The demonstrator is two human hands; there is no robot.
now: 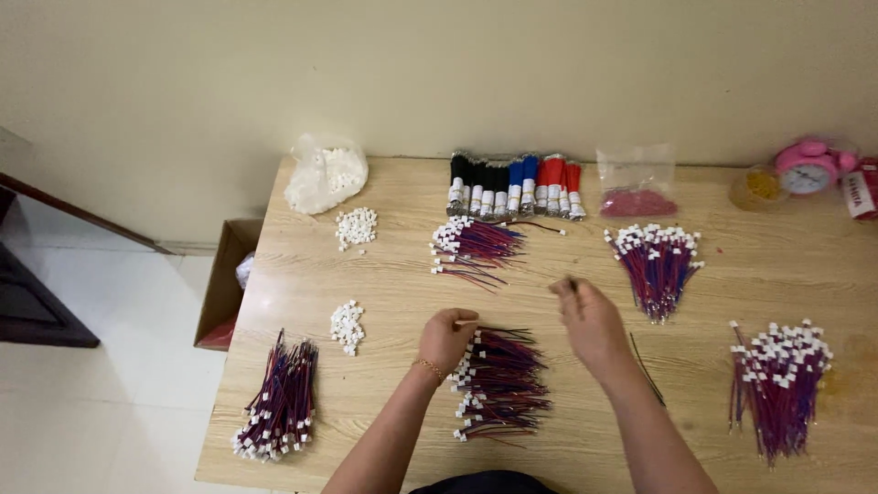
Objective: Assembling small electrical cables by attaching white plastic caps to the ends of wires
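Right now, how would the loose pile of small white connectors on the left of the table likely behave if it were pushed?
The small white connectors lie as separate loose pieces on the wooden table, so a push would probably scatter them rather than move them together. They look tiny and light, likely sliding easily. Nothing bundles them, unlike the wire bundle by the left hand.

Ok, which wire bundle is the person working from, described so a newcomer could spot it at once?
Start at the light wooden table and go to its near edge, in the middle. Between the left hand and right hand lies a bundle of red and blue wires with white plastic connectors. Unlike the other bundles, its connectors touch the left fist.
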